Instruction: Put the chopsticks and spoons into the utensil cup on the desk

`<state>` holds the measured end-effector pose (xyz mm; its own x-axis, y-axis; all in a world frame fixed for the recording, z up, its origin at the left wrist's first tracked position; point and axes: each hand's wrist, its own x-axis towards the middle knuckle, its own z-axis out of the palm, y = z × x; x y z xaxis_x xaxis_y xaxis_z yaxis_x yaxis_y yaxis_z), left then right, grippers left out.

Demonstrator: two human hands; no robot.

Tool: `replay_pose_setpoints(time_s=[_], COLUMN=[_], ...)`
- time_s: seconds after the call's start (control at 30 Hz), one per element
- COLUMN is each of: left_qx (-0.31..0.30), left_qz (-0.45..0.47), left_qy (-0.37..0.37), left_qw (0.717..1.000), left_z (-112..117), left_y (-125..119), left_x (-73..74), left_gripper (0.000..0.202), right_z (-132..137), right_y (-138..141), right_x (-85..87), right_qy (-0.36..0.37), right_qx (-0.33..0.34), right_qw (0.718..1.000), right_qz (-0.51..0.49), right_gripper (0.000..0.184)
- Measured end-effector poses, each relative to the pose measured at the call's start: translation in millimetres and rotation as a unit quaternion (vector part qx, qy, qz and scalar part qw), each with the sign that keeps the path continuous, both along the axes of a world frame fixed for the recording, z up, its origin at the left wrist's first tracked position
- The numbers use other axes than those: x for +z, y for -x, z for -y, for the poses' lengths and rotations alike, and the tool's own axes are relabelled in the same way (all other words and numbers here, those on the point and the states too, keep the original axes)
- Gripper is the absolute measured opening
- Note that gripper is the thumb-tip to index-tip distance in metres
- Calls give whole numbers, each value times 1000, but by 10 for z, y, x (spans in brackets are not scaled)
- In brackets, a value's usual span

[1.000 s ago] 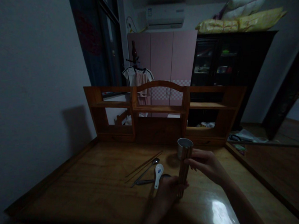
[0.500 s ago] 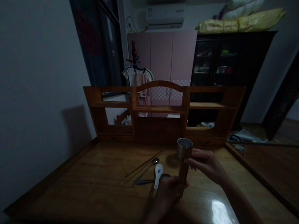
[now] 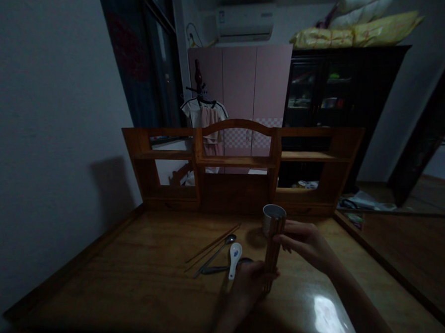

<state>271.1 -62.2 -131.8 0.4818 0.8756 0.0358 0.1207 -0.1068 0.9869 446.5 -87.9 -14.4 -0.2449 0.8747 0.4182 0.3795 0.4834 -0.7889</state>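
Note:
A bundle of wooden chopsticks [image 3: 272, 251] stands nearly upright between my hands, leaning slightly to the right at its top. My left hand [image 3: 251, 283] is wrapped round its lower part. Near the top, my right hand [image 3: 303, 242] grips the same bundle with thumb and fingers. Just behind it stands a grey metal cup [image 3: 269, 220], partly hidden by the bundle. To the left lie a white ceramic spoon [image 3: 235, 258] with a blue mark, a metal spoon [image 3: 230, 239], loose chopsticks [image 3: 206, 249] and a dark-handled utensil [image 3: 215, 269], its far end partly covered by my left hand.
The wooden tabletop [image 3: 112, 271] carries a raised shelf unit [image 3: 237, 160] along its back edge. A wall [image 3: 57, 145] borders the left side, and a raised wooden rim [image 3: 384, 267] runs along the right. Farther back are a pink wardrobe [image 3: 240, 81] and a dark cabinet [image 3: 368, 94].
The view has shifted very slightly. Both hands keep their hold on the chopstick bundle, and nothing on the table has visibly moved.

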Motion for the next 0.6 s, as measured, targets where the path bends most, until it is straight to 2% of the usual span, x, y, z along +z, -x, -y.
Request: replay_pose_setpoints(time_s=[0.13,0.27,0.4,0.6], left_qx=[4,7,2,27], left_qz=[-6,14,22,-7], left_qy=[-17,5,3,6], left_qw=[1000,1000,1000,1000], left_z=[-7,12,39,53], left_y=[-1,1,12,13], left_x=[-24,-27,10,51], left_gripper=[37,38,35,36], right_z=[5,5,4,11], right_y=[9,17,25,56], right_x=[6,-5,-7,-11], right_qy=[-7,-11,-12,-11], right_qx=[-1,-2,-3,-18], right_qw=[1000,1000,1000,1000], right_qz=[8,8,6,-7], right_gripper=[15,16,16,18])
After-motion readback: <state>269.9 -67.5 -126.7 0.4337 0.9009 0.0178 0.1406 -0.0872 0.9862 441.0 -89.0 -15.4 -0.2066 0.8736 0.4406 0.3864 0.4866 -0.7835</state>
